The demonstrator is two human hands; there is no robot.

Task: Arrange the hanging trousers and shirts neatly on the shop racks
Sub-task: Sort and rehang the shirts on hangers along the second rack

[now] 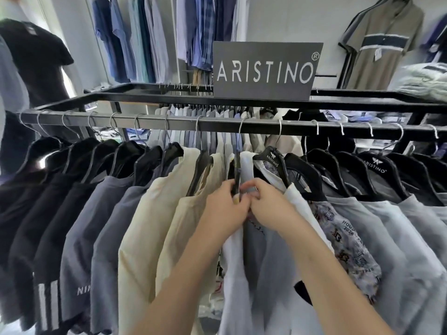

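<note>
Straight below the ARISTINO sign (266, 71), your two hands meet at the neck of a white shirt (247, 165) that hangs from the black rail (217, 123) under the sign. Your left hand (225, 209) has its fingers curled round the arm of the black hanger (235, 176) that carries the shirt. Your right hand (268, 204) touches it, fingers bent and pinching the shirt's cloth just beside the hanger. The fingertips are blurred, so the exact grip is hard to read. The hanger's wire hook sits on the rail directly beneath the sign. Below and left of the sign hang two cream shirts (150, 213), then grey shirts (84, 226), then black shirts (31, 201) farthest out. Below and right of the sign, a patterned shirt (346, 238) hangs next to the white one, followed by pale grey shirts (387, 226). Above and left of the sign, blue shirts (145, 37) hang along the wall, and an olive polo (379, 44) hangs on the wall to the sign's right.
</note>
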